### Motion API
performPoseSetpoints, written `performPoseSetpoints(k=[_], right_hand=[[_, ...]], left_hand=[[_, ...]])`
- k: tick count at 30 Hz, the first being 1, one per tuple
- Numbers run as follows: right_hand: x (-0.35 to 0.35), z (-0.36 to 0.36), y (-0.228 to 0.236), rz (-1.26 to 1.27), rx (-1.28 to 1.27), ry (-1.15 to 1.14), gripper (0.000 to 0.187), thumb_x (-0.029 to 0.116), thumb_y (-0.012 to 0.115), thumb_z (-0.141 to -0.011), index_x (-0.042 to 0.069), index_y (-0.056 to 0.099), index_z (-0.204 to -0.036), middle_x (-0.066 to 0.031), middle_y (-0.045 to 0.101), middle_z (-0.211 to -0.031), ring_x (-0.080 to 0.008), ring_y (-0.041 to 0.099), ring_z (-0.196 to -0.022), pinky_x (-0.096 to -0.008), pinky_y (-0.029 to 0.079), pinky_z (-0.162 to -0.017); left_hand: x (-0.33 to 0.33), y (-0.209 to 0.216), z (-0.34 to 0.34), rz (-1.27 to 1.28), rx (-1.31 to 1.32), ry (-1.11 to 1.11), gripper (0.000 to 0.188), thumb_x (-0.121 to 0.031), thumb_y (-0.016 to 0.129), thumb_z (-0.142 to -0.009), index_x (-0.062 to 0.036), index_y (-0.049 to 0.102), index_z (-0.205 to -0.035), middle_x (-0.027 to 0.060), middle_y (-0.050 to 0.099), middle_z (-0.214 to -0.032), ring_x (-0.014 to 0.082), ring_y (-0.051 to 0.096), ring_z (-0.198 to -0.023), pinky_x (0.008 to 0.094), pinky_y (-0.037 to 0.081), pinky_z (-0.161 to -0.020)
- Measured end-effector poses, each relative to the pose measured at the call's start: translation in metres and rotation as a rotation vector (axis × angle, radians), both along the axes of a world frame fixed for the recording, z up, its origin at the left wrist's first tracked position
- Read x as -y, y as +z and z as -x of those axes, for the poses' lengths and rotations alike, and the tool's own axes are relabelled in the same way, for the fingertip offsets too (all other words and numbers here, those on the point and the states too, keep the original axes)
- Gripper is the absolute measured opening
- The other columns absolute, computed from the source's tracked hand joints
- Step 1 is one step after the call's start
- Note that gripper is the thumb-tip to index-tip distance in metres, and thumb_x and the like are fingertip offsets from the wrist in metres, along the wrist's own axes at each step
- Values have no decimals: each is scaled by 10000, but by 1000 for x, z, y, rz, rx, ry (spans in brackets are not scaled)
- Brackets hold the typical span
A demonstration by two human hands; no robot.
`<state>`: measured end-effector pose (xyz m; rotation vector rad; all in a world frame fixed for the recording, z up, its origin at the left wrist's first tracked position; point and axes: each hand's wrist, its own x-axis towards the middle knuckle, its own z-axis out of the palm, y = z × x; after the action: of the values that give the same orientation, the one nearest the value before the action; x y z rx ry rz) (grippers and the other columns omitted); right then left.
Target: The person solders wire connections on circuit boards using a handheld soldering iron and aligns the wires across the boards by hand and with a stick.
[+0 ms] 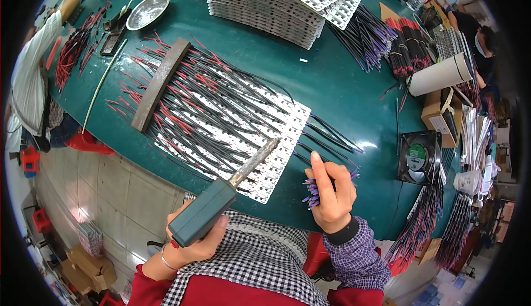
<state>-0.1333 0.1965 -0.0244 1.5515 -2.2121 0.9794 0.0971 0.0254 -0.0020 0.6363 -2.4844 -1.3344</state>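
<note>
My left hand (pixel 202 242) is closed round the dark green handle of a soldering iron (pixel 204 209). The iron's worn metal shaft slants up and right, its tip at the bare right strip of a white circuit board panel (pixel 271 167). Black wires with red ends (pixel 210 93) cover most of the panel. A few black wires with purple ends (pixel 332 137) stick out past its right edge. Beside these, my right hand (pixel 333 201) is closed on a bunch of purple-tipped wires (pixel 311 193). Its index finger and thumb are at the end of one wire; the contact there is unclear.
A dark bar (pixel 160 87) lies across the wires. Stacked white panels (pixel 265 15) stand at the back, near loose wires (pixel 362 35). A metal dish (pixel 148 11) is at far left. A fan (pixel 420 158) and a white roll (pixel 441 74) stand at right. Other people are at both sides.
</note>
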Motion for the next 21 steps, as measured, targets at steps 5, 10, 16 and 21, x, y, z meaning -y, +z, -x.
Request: performPoseSetpoints(k=[5, 10, 16, 21], right_hand=[[11, -4, -5, -158, -13, -56, 581, -64, 662, -713, -89, 614, -1291, -120, 529, -947, -242, 548, -762, -345, 483, -660], [10, -6, -8, -182, 27, -7, 486, -54, 658, -663, -49, 684, -1148, -96, 572, -902, -235, 585, -798, -340, 499, -656], [13, -7, -10, -162, 42, -38, 425, -40, 663, -636, -44, 701, -1060, -90, 608, -919, -241, 605, -822, -349, 505, -656], [14, -7, -10, -167, 2, -40, 407, -32, 668, -648, -29, 705, -1053, -74, 607, -898, -235, 605, -819, -343, 493, -651]], left_hand=[[-4, -5, 2, 24, -54, 39, 232, -9, 757, -735, 47, 724, -958, 124, 696, -811, 243, 643, -648, 323, 520, -559], [-5, -3, 3, -26, -91, 64, 242, -19, 754, -750, 38, 731, -984, 127, 704, -848, 229, 664, -676, 316, 534, -580], [-3, 0, 9, 42, -57, -11, 245, -6, 757, -759, 45, 726, -996, 139, 707, -873, 218, 671, -656, 288, 537, -593], [-3, -1, 14, 2, -96, -58, 242, 33, 756, -758, 67, 717, -994, 161, 721, -926, 200, 708, -709, 276, 555, -636]])
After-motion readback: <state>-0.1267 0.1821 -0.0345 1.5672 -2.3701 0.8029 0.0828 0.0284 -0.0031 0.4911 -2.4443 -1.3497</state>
